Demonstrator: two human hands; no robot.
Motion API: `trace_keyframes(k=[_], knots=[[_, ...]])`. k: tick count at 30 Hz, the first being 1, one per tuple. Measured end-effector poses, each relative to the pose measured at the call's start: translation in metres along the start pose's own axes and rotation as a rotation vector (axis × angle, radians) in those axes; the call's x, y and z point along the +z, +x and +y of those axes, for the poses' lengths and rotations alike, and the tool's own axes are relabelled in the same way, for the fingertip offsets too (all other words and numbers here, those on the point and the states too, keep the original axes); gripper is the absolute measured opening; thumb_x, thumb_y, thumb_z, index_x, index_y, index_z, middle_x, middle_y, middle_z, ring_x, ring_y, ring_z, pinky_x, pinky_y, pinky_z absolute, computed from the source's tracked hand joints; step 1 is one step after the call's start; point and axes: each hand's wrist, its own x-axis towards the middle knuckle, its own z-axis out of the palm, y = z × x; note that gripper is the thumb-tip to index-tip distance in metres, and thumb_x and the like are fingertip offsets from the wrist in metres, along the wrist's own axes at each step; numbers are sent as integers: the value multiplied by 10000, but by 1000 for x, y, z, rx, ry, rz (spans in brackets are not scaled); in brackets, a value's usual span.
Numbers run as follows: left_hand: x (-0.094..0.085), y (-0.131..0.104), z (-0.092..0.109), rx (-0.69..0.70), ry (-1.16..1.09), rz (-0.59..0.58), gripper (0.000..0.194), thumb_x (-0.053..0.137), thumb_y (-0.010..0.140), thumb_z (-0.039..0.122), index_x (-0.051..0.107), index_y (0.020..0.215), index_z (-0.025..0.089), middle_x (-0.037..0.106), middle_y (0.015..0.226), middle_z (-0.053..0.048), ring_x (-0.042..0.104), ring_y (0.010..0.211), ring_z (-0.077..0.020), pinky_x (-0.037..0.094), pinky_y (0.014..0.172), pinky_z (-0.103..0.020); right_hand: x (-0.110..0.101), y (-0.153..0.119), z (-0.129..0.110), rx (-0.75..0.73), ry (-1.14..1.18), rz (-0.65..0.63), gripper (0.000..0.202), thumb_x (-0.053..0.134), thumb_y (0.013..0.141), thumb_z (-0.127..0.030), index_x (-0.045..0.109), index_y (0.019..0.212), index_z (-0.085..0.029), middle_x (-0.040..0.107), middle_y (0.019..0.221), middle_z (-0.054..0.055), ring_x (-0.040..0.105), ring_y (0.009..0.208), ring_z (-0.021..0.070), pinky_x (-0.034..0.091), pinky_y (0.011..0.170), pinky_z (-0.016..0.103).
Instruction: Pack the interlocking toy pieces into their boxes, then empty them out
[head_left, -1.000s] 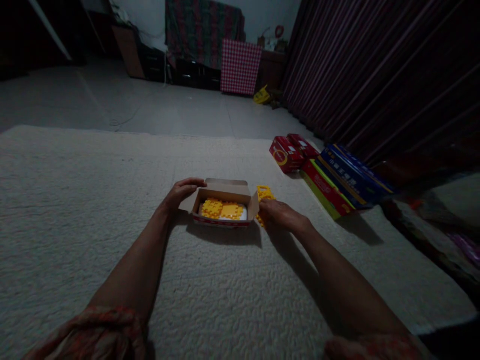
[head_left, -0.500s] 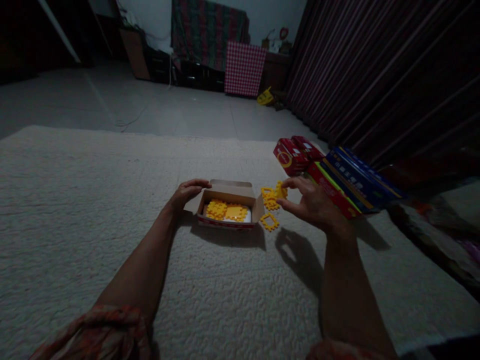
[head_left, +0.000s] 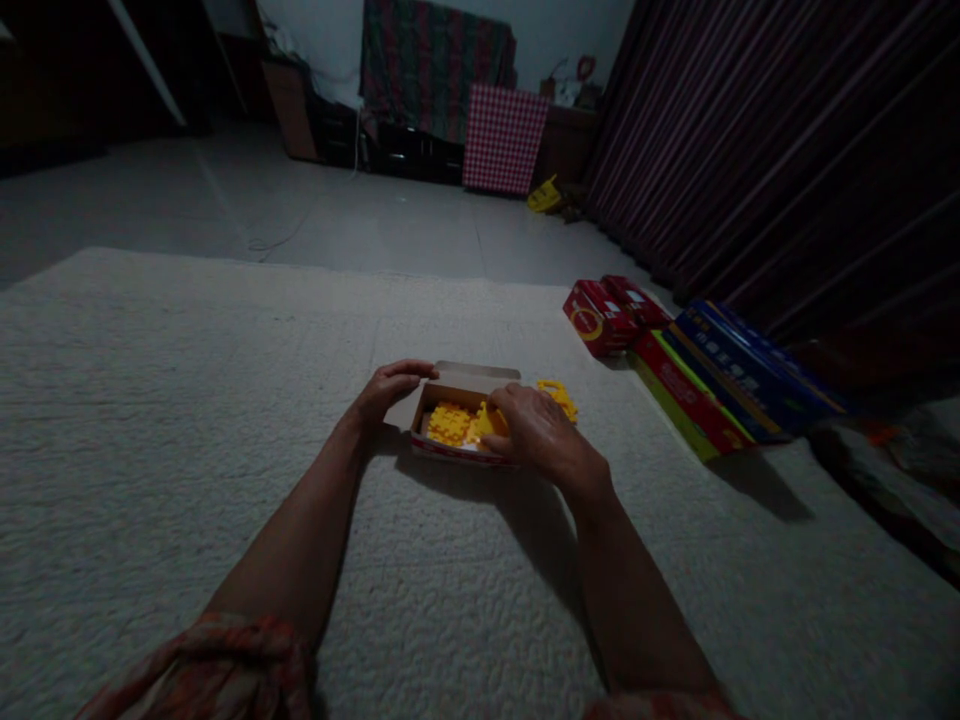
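Note:
A small open cardboard box (head_left: 457,453) sits on the pale quilted mat, its flaps folded out. Yellow toothed plastic pieces (head_left: 448,422) lie inside it. My left hand (head_left: 386,392) grips the box at its back left corner, fingers over the side flap. Over the right end of the box, my right hand (head_left: 541,432) pinches a yellow plastic piece (head_left: 491,420), tilted up above the others. This hand hides the box's right end. More yellow pieces (head_left: 556,392) show on the mat just behind the right hand, partly covered by it.
To the right stand two red boxes (head_left: 600,318), with a long blue box (head_left: 739,370) and a red-and-green box (head_left: 686,395) closer to me. Beyond the mat (head_left: 225,350) is a tiled floor, with a checked cloth (head_left: 506,138) by a cabinet and a dark curtain at right.
My right hand has carried the yellow piece leftward from beside the box to inside its right end. My left hand stays at the box corner. The whole view has shifted slightly.

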Motion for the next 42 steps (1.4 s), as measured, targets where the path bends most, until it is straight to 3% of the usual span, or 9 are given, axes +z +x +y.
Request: trace_keyframes(k=[15,20,24,27,32,37,40,42], knots=[[1,-2,3,-9,33,1,311,732,604,348,783,887,230,795,1016,-49,656,1134,-314,467,1033,-454,5,-2,1,-15,50,59,179,715,838,-159,608,978,-190,621,1135,103,599,1012,256,491,874,385],[1,-2,2,17,29,-2,310,730,613,358,780,885,220,794,1006,-63,667,1117,-332,480,1016,-472,-9,-5,22,-80,198,216,87,624,899,-171,625,979,-206,649,1020,81,621,921,226,500,828,364],[0,-3,0,22,26,15,293,730,613,340,789,875,222,797,1001,-64,661,1146,-340,481,1030,-469,-24,-15,56,-1,236,383,68,587,906,-194,655,915,-198,695,924,75,648,848,212,502,789,350],[0,-3,0,-8,4,22,305,739,602,335,799,884,235,800,1011,-56,657,1157,-350,497,1015,-474,-19,-26,80,140,209,302,101,591,878,-187,691,873,-201,730,881,70,659,793,206,501,747,341],[0,-3,0,-11,2,19,288,755,594,325,799,866,237,800,1009,-62,671,1129,-337,509,1000,-455,15,-43,99,294,196,36,188,645,840,-135,721,1004,-185,750,1019,85,685,917,207,510,832,329],[-2,-2,-1,-5,31,29,312,771,607,352,800,891,227,800,1011,-75,692,1079,-310,517,1007,-436,47,-52,100,383,230,20,329,771,767,-202,670,1080,-202,688,1117,79,668,989,203,516,870,328],[-4,0,-3,-19,31,24,298,776,609,358,800,882,242,799,1018,-71,682,1113,-321,518,1012,-450,56,-56,98,341,291,9,420,762,684,-102,642,1069,-221,650,1168,68,649,998,199,512,833,307],[-4,0,-3,-27,13,18,293,773,612,355,800,884,248,798,1033,-69,673,1137,-332,524,997,-467,59,-59,97,266,308,19,431,668,695,-30,633,1079,-222,647,1172,68,632,1027,203,500,838,303]])
